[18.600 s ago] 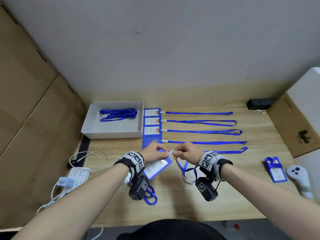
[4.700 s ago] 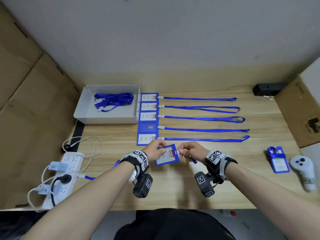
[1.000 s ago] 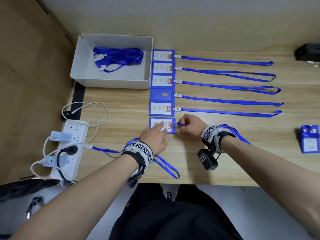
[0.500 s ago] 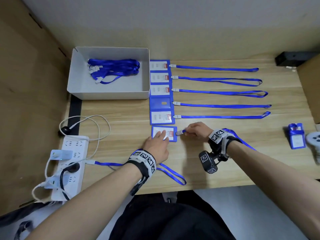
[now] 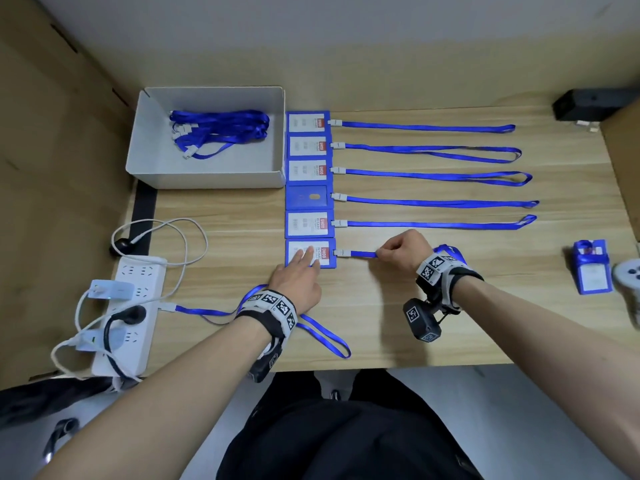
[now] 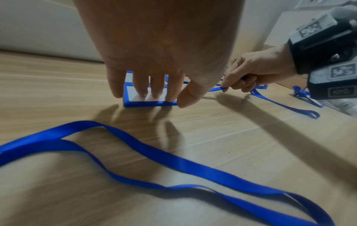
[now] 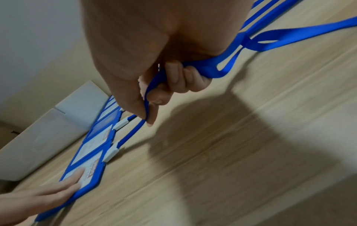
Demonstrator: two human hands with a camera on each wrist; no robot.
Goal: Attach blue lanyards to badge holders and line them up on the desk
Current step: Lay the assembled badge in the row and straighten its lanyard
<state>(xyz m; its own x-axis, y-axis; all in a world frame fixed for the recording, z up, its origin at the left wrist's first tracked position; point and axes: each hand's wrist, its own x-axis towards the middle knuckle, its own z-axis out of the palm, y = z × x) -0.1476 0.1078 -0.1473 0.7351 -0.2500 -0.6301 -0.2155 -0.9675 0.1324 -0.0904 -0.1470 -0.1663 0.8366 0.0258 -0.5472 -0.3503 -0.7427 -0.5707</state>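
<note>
6 badge holders lie in a column beside the white box (image 5: 207, 174) toward the bench's (image 5: 450, 323) back-left corner; the card print is too small to read. The nearest badge holder (image 5: 323, 268) is partly hidden under the left hand (image 5: 296, 284), whose straight fingers press it flat. The right hand (image 5: 403, 249) pinches its blue lanyard (image 5: 363, 253) just past the white clip (image 5: 341, 252); the strap's remainder runs behind the wrist.
</note>
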